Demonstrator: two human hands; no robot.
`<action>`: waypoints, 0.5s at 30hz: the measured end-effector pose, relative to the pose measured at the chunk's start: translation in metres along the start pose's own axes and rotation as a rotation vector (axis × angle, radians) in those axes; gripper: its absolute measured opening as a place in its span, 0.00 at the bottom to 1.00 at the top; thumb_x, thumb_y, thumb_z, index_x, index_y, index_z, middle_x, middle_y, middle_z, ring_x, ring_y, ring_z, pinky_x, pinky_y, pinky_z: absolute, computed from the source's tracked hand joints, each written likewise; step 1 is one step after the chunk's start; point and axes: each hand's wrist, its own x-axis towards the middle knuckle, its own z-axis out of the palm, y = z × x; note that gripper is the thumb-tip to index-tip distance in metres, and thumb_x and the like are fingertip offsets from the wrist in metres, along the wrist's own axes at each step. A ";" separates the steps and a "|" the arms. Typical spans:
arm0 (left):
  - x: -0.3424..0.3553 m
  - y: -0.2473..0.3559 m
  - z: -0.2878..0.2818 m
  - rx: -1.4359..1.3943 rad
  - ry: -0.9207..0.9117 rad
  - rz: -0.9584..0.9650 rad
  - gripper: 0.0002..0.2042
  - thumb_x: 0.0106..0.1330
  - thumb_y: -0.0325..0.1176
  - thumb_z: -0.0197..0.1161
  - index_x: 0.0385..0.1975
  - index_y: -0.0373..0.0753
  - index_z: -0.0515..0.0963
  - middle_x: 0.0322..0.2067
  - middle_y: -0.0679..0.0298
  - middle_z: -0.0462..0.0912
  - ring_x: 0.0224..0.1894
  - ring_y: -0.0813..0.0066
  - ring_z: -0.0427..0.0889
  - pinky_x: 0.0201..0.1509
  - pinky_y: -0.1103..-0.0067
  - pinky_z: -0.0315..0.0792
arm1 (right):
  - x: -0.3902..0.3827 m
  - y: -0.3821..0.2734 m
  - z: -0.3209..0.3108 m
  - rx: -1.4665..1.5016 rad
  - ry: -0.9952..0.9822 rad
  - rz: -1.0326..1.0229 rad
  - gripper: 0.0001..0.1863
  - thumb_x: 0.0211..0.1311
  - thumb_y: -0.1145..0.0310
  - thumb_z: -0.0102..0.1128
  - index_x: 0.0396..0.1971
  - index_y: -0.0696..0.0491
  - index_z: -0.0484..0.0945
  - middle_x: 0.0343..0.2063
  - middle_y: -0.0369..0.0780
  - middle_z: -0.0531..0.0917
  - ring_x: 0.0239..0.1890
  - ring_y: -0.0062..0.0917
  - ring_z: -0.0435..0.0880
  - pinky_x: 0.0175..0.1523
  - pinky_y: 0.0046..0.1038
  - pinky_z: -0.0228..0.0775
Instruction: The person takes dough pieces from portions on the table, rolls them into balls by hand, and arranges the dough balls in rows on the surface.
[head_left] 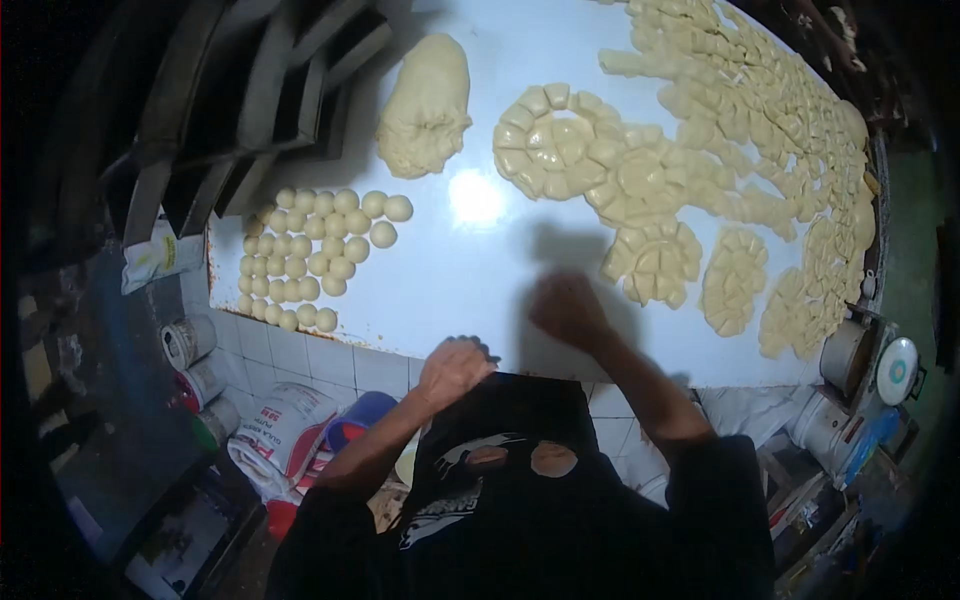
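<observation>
My left hand [455,368] hovers at the near edge of the white table [470,270] with its fingers curled under; anything inside it is hidden. My right hand [568,308] lies palm down on the tabletop, blurred, just left of a round disc of cut dough pieces [655,262]. Whatever is under its palm cannot be seen. Rows of small rolled dough balls [305,255] sit at the table's left end, well away from both hands.
A big lump of uncut dough [428,105] lies at the back. Several more cut dough discs [555,140] and loose pieces [770,110] fill the right side. Dark metal trays [240,100] lean at the left. Sacks [285,430] and tins [188,340] sit below, with a scale [897,370] at the right.
</observation>
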 end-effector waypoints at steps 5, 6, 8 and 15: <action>-0.004 -0.005 0.009 0.233 0.119 0.031 0.13 0.65 0.43 0.74 0.38 0.42 0.81 0.47 0.57 0.81 0.51 0.59 0.80 0.57 0.61 0.72 | 0.011 -0.059 0.024 -0.084 -0.099 0.469 0.12 0.60 0.61 0.75 0.31 0.51 0.81 0.34 0.42 0.84 0.43 0.41 0.83 0.53 0.44 0.70; -0.006 -0.022 -0.001 0.283 0.197 0.016 0.13 0.65 0.43 0.74 0.40 0.42 0.81 0.52 0.57 0.80 0.54 0.56 0.78 0.58 0.59 0.71 | -0.028 -0.048 0.026 0.017 0.003 0.177 0.12 0.61 0.60 0.74 0.30 0.51 0.82 0.34 0.43 0.84 0.42 0.42 0.83 0.51 0.45 0.70; 0.017 -0.045 -0.011 0.337 0.275 -0.061 0.16 0.63 0.43 0.75 0.44 0.42 0.80 0.59 0.56 0.77 0.59 0.52 0.75 0.61 0.56 0.69 | -0.026 -0.024 0.022 0.124 0.084 -0.140 0.12 0.62 0.59 0.72 0.29 0.51 0.83 0.33 0.43 0.84 0.40 0.42 0.83 0.49 0.45 0.69; 0.028 0.003 0.066 0.109 0.291 -0.364 0.14 0.62 0.39 0.73 0.41 0.42 0.77 0.46 0.54 0.81 0.51 0.52 0.79 0.53 0.57 0.70 | -0.008 -0.040 0.058 -0.104 0.050 0.100 0.09 0.63 0.60 0.66 0.31 0.50 0.79 0.34 0.44 0.81 0.44 0.43 0.80 0.51 0.49 0.69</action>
